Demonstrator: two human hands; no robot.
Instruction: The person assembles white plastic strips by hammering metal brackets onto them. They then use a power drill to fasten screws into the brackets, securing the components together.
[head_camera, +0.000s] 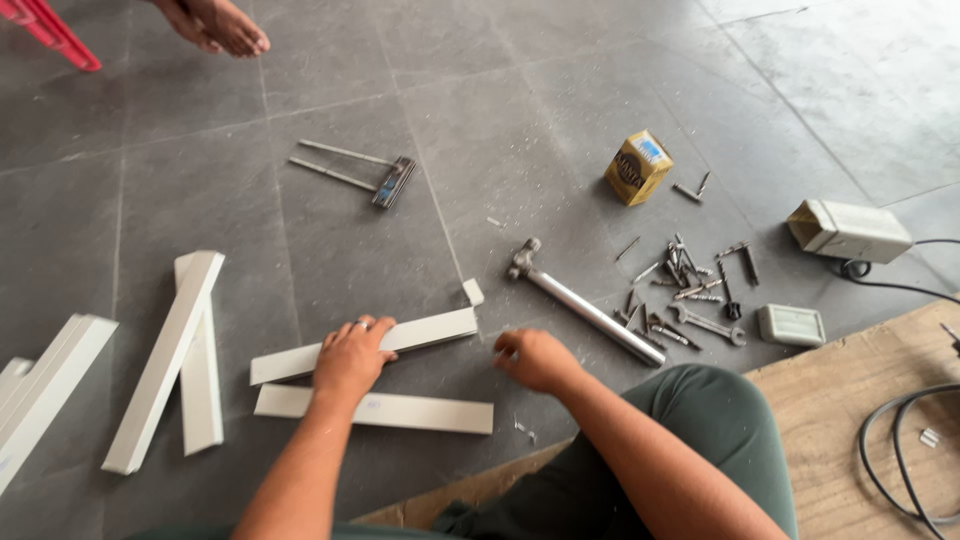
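Here the grey stone-look floor tiles (520, 110) take up most of the view, matt and faintly mottled, with a raw wooden board (850, 400) at the lower right carrying a loop of black cable (885, 455). Flat white strips with squared ends lie about: a bundle at the far left (45, 385), two crossed strips (180, 355) beside it, and two more in front of the person. The left hand (350, 358) lies palm down on the upper strip (420, 332), fingers spread a little and draped over its far edge, pressing rather than gripping; a ring shows on one finger. The lower strip (400, 411) lies just beside that wrist, flat on the tiles. The right hand (535, 358) hovers low over the floor near the strip's right end, fingers curled loosely inward, and it holds nothing that can be made out. Just beyond it lies a hammer (590, 312) with a shiny metal handle. Farther right sit a pale plastic casing (848, 230), a small yellow box (638, 167), a scatter of screws and bits (685, 280) and a small spanner (708, 324). Another person's bare foot (215, 25) shows at the top left.
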